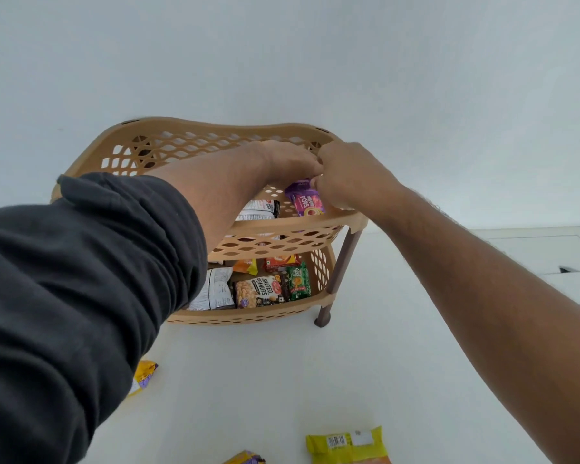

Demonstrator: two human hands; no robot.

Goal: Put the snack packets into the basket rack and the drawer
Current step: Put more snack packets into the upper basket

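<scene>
Head view shows your purple packet (304,199) in the top tier of the basket rack (282,229), near its right front corner. Your right hand (345,179) pinches its upper edge. Your left hand (288,160) meets it there, but its fingers are hidden, so I cannot tell their grip. Your dark sleeve (81,279) covers the rack's left half. Lower tier holds a peanuts packet (258,291). On the floor, a yellow packet (347,445) is cut off by the frame's bottom edge.
</scene>
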